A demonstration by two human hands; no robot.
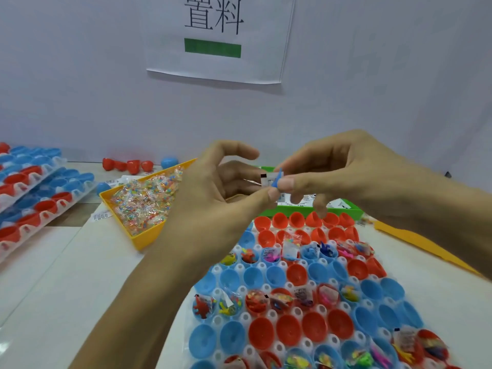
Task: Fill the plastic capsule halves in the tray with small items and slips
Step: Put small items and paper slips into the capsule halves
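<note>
Where the view starts, nearest the body: clear tray (241,318) on the white table (53,275), packed with red and blue capsule halves (288,330), open side up. Some rows loaded with small bright toys and slips, e.g. a blue half with a red toy (203,307); rows between holding bare halves only. Far two rows all red, mostly bare.

Above the tray's far end, both hands raised and meeting. Left hand (213,187) with thumb tip pressed against a small white slip (267,179), index finger arched free above, other fingers curled behind. Right hand (340,171) pinching a small blue toy (277,179) together with the slip, between thumb and forefinger; remaining fingers loosely bent, one hanging down toward the red halves.

Left of the hands: yellow bin (138,206) full of tiny clear packets of coloured bits. Behind the hands: green bin (343,209) with printed slips, mostly hidden. Yellow edge of another bin (415,241) at right.

Far left: stacked trays (34,187) of red and blue halves. Loose red halves (125,165) and a blue one (169,161) against the wall. On the wall, a paper sign (215,38) with black characters and a green bar.
</note>
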